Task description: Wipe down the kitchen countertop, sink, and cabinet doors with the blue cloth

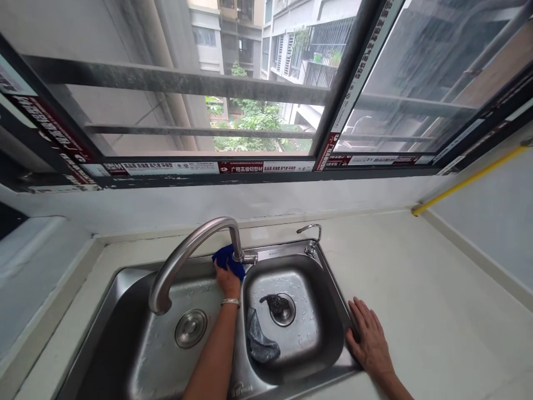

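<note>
Head view: your left hand has the blue cloth bunched at the back of the sink, just beside the base of the tap; that grip's closed over it, fingers on top, tho the far side's hidden. Your right hand lies palm down w/ nothing in it, grip loose & fingers out straight on the bench at the sink's edge. Cloth's prob. v. light & soft, won't break; if damp it'll drag a bit & cling to metal, but can't tell how wet it is. Best hold: middle gathered in a wad, fingers flat over it, so loose corners don't snag on the tap. Grey rag nr the drain looks wet, so prob. heavier & slicker; pinch its upper end.
</note>
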Demonstrator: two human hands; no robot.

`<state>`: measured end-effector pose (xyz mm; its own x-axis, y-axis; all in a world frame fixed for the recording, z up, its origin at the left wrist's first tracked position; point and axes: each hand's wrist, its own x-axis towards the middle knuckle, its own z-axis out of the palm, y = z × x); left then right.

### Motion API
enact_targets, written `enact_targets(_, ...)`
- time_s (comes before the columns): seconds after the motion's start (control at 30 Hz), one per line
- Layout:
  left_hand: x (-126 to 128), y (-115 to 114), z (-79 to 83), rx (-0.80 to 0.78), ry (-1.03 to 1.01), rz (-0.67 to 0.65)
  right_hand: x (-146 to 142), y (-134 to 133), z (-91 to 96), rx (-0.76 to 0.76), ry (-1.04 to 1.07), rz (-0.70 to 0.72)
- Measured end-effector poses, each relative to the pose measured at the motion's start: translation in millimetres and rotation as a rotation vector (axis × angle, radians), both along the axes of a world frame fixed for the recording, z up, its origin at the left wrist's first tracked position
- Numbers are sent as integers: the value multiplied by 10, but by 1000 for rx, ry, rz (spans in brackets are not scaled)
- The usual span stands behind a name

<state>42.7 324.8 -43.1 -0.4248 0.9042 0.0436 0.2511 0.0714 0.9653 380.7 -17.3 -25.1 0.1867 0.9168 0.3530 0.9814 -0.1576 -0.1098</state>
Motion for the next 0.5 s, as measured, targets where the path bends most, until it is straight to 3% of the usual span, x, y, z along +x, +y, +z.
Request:
enact_targets(0.23,-78,-50,99,-55,27,-49,17,-2,-54,10,-13,8)
enact_targets(0.5,-89,-184,123,74,-142,-86,62,-6,-158,47,-42,16)
